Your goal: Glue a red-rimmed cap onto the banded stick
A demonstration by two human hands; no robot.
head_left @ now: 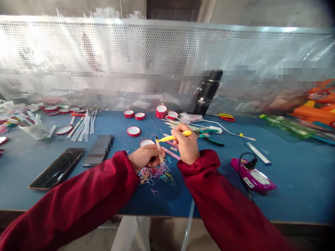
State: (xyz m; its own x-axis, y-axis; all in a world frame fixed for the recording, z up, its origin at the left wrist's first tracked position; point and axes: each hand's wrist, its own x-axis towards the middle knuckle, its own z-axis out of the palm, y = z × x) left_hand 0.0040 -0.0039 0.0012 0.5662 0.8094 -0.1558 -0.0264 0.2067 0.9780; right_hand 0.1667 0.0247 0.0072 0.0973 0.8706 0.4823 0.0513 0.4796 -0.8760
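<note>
My left hand (pixel 147 157) is closed on a small pale stick (pixel 159 152) with a dark upper end, held upright over the table. In my right hand (pixel 185 142) is a yellow marker (pixel 175 136), its tip pointing left, at or very near the stick's upper part. Below my left hand lies a tangled pile of colourful rubber bands (pixel 157 174), with one loose purple band (pixel 154 192) in front of it. Just behind my left hand a red-rimmed lid (pixel 147 143) is partly hidden. Pink strips (pixel 171 153) lie between the hands.
Two phones (pixel 56 169) lie at left, near white sticks (pixel 80 127) and a white cup (pixel 35 129). Red lids (pixel 133 131), a leaning black bottle (pixel 208 93), pliers (pixel 211 140) and scissors (pixel 226 117) stand or lie behind. A purple power strip (pixel 253 176) is at right.
</note>
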